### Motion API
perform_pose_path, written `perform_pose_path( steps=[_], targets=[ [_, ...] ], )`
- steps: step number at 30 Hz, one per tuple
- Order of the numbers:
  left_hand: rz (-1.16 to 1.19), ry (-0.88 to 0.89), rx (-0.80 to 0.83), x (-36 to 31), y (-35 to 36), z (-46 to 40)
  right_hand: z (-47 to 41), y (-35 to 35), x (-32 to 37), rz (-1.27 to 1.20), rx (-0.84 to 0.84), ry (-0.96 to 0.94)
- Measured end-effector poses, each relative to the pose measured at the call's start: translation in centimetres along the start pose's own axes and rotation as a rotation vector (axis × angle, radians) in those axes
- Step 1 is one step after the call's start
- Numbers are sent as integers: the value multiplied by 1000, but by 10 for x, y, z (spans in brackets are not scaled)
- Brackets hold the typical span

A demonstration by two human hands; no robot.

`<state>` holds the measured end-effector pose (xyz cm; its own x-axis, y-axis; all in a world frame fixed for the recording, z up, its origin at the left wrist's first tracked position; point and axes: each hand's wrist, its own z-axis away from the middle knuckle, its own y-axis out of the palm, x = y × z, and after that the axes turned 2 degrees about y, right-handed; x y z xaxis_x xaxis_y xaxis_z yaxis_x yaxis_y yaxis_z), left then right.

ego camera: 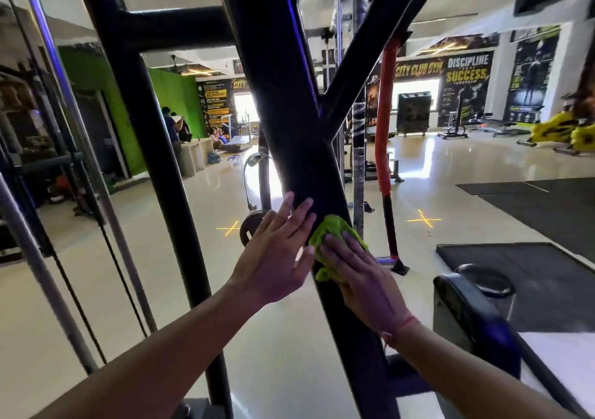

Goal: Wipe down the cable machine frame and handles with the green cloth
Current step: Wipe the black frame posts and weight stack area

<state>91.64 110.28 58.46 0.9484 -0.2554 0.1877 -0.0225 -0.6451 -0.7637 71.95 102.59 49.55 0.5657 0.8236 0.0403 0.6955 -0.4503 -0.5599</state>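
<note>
Two hands meet on the black frame post [289, 135]: the left hand [277, 251] lies flat, fingers straight and slightly spread, while the right hand [360, 277] presses the green cloth [335, 232] against it, fingers straight.

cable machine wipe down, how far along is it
Nothing can be confirmed as done: the black frame shows no clear wiped and unwiped areas. In hand: the right hand presses the green cloth flat against the slanted frame post, and the left hand rests open on the same post beside it. Left, as far as visible: the upper crossbars and the other uprights; no handles are clearly in view.
</note>
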Motion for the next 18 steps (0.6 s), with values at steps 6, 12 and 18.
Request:
perform_pose_path(
  steps=[6, 12, 18],
  targets=[
    [-85, 101, 69, 0, 11, 4, 62, 39, 23, -7, 26, 207],
    [-126, 208, 52, 3, 41, 19, 57, 57, 25, 5, -143, 337],
    [-111, 267, -16, -10, 88, 45, 157, 105, 3, 63, -78, 227]
  ],
)
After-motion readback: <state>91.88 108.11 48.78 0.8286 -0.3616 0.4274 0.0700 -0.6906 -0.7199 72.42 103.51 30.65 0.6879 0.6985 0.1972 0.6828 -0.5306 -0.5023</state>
